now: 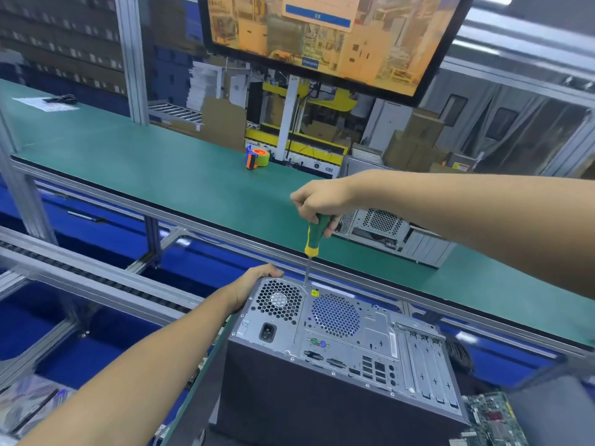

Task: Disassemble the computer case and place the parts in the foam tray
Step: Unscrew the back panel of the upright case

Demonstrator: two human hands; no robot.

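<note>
**Case held steady on factory line**

Benches topped in green matting (154, 162) run beyond both hands, a large monitor (325, 37) hanging above. Below the right hand (317, 201), the computer case (338, 355) lies rear panel up. That hand grips a green-and-yellow screwdriver (314, 235), tip on the panel; the left hand (254, 284) clasps the case's far corner.

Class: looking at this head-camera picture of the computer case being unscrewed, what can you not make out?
- Screw under the screwdriver tip: too small.
- Left hand fingers: hidden behind the computer case.
- Circuit board: cut off by the bottom edge.
- Foam tray: not in view.
</note>
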